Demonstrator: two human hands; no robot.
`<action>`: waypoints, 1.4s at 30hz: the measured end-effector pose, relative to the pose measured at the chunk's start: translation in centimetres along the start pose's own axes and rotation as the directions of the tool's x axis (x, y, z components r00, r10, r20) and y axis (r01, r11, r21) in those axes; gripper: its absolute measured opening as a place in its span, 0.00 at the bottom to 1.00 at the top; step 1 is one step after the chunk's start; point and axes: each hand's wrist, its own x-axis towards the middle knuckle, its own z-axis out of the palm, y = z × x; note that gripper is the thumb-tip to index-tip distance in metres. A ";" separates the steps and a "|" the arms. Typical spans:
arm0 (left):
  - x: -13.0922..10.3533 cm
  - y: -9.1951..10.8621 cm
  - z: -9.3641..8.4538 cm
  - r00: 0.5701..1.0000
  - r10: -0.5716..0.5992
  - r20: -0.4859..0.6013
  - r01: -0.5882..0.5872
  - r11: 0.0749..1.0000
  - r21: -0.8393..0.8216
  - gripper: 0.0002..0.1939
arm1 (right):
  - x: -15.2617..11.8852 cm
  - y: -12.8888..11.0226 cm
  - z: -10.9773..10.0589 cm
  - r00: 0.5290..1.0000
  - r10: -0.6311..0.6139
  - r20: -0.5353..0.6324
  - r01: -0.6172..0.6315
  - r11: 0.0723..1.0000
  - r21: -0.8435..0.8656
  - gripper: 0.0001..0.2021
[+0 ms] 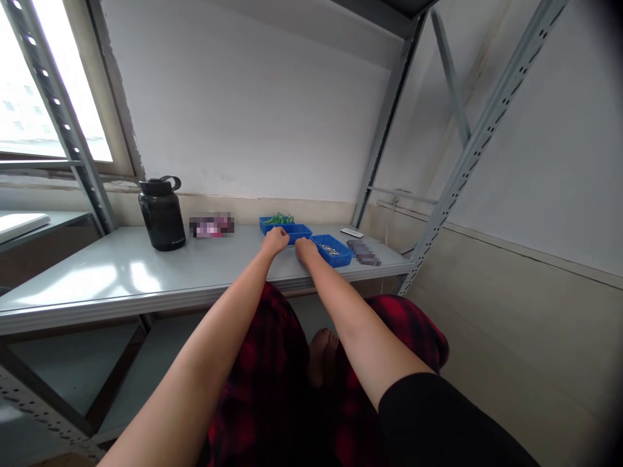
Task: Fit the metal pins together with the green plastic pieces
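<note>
My left hand [276, 239] is at the front of the blue trays, its fingers bent into a pinch. Close to its right, my right hand [305, 249] is curled shut beside a blue tray [341, 260] of small silvery pieces [329, 249]. Whatever either hand may hold is too small or too hidden to make out. Just behind the hands is a middle blue tray [305, 229], partly covered by them. Green pieces [279, 218] are heaped in another blue tray [263, 225] at the back left.
The trays stand on a grey shelf top [214, 263] against the wall. Left of them are a black bottle [163, 217] and a blurred pinkish item [211, 226]. On the right lie a flat white object [352, 233] and a blurred dark item [363, 253]. Metal uprights [389, 123] frame the shelf.
</note>
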 end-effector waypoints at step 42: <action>-0.6 0.8 -0.8 0.959 0.284 0.012 -0.280 0.950 -0.136 0.11 | -3.2 5.9 -8.6 0.961 -0.272 -0.049 0.266 0.866 0.423 0.08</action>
